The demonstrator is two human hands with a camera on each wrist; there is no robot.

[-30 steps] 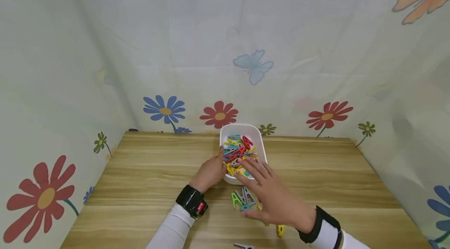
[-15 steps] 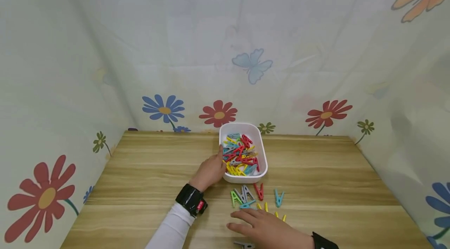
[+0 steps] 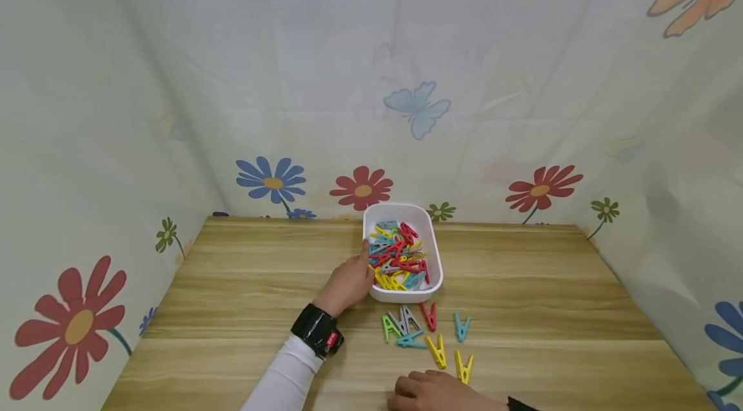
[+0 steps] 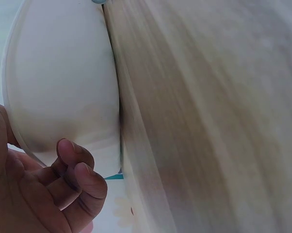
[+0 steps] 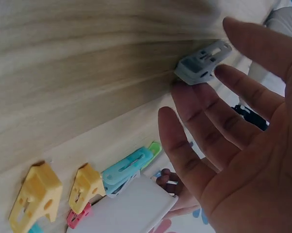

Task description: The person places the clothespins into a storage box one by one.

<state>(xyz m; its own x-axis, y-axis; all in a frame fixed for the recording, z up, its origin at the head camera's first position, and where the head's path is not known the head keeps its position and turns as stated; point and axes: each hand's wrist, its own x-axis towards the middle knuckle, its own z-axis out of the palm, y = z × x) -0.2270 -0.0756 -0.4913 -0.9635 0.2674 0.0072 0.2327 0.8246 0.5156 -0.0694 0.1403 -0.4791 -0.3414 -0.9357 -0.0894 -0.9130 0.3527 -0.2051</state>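
1. The right hand (image 5: pixel 243 126) is hovering with its fingers spread wide and holding nothing, fingertips (image 5: pixel 185 94) just brushing a grey clothespin (image 5: pixel 203 62) that's lying on the wooden table (image 3: pixel 522 282) right at the near edge. From the head view the hand (image 3: pixel 441 393) is half out of frame, so I can't tell from there how close the peg is to dropping off. If the fingers are sliding rather than pinching, they're probably going to nudge it over the edge.

2. The left hand (image 3: pixel 348 283) is resting against the side of the white tub (image 3: pixel 402 296), fingers loosely curled beside it (image 4: pixel 63 189), not really wrapped round it. That's more of a brace than a grip, so a bump could be shoving the tub sideways.

3. The tub is packed with red, yellow, teal and grey pegs (image 3: pixel 397 256), heaped near the rim. A knock might be spilling some.

4. Between tub and right hand there's a little row of loose pegs: green (image 3: pixel 387 328), red (image 3: pixel 428 315), teal (image 3: pixel 460 327), two yellow (image 3: pixel 436 351). They're sitting close together, so a careless sweep of the wrist is risking scattering them.
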